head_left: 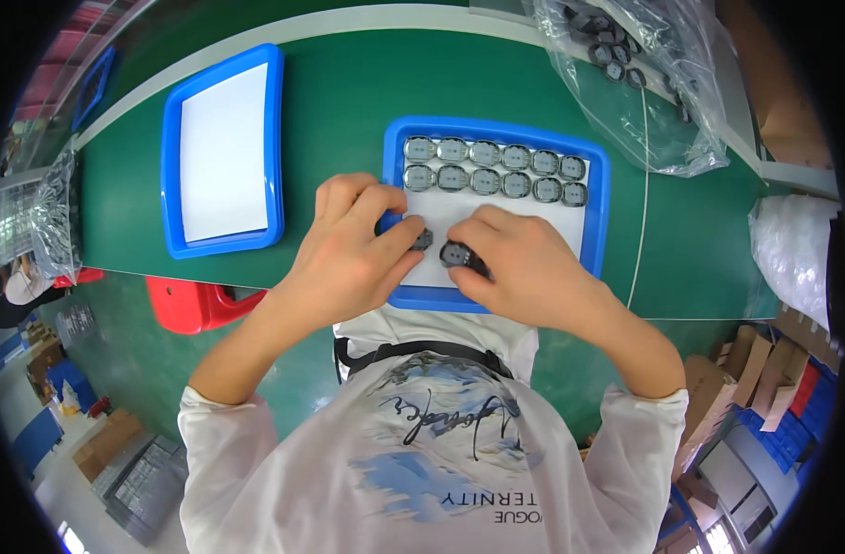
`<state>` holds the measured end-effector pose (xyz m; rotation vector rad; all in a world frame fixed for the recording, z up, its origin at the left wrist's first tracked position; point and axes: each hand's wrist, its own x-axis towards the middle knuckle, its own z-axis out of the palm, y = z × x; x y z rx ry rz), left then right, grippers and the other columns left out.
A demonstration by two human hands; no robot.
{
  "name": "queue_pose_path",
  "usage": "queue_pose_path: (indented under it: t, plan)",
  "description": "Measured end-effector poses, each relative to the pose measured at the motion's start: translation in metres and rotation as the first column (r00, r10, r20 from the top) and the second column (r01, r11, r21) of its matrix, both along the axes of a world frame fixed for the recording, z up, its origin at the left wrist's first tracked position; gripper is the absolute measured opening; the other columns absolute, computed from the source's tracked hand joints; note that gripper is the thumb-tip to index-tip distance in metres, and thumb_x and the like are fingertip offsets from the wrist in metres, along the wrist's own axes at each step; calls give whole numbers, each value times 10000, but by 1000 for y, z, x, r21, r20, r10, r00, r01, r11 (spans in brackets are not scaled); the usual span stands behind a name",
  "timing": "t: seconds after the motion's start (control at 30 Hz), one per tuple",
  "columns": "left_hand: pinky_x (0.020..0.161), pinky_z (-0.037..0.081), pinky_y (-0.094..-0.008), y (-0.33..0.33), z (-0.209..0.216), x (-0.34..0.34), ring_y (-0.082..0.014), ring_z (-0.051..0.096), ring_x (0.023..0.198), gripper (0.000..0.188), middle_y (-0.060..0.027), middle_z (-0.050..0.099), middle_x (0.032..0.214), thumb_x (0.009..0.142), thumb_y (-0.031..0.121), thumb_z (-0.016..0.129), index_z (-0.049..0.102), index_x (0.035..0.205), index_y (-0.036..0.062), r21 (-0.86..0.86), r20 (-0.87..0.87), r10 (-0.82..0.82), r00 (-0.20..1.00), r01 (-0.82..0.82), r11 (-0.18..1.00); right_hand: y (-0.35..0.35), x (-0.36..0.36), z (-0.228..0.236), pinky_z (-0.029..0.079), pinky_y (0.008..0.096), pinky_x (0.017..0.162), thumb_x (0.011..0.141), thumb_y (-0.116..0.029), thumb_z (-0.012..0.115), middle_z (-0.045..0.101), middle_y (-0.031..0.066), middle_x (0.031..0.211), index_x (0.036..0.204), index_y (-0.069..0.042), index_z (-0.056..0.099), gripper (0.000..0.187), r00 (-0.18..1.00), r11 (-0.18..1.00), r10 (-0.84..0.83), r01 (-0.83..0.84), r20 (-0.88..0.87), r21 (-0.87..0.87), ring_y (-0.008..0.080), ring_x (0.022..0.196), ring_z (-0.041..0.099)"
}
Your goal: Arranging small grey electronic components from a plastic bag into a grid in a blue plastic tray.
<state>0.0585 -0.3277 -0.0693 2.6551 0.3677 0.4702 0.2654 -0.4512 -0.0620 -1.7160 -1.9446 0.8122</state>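
In front of me lies a blue tray (596, 231) lined with white. Two rows of small dark-grey rounded parts (483, 153) fill its far side. My left hand (353, 245) reaches over the tray's left rim, its fingers closed round one dark rounded part (423, 240). A second dark part (463, 258), lying at a slant, is pinched between the thumb and fingers of my right hand (524, 268). The two hands are a short gap apart, over the near half of the white liner. My fingers partly cover both held parts.
To the left, a blue tray with a white liner (224, 152) lies on the green table (335, 102). A clear plastic bag (663, 129) with more dark parts sits at the back right. A red stool (184, 307) stands below the table's front edge. White wrapping (794, 245) bulges at the right.
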Motion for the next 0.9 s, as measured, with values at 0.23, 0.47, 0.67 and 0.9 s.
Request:
queue_pose_path:
  t: [0.23,0.47,0.67,0.9]
  plan:
    - [900,423,-450,1,-10,6,-326,510,1077,331,-80,612,1078,693,65,827,742,1013,51,31,107,64,992,-68,997,2,3,10,533,368,618,810,-92,761,630,87,906,1145,-85,696,341,992,992,-123,123,-11,11,260,685,654]
    - [894,406,-470,2,-18,10,-334,509,1048,247,-103,584,1059,726,65,775,730,966,22,40,186,71,980,-80,996,14,-4,0,525,398,603,812,-138,781,601,76,854,982,-93,673,207,973,970,-134,89,188,227,275,686,642]
    - [914,411,-440,1,-20,11,-323,513,1067,324,-75,619,1069,703,35,809,753,1022,48,52,172,96,980,-106,993,22,7,0,500,422,563,787,-107,750,549,66,763,860,-81,613,158,958,970,51,-114,281,213,270,659,628]
    - [896,417,-439,2,-22,12,-323,521,1053,293,-74,629,1040,703,24,807,754,991,35,53,190,79,979,-90,995,26,6,-4,493,406,534,786,-68,699,545,62,758,852,-68,616,106,953,960,42,-122,301,251,256,657,622]
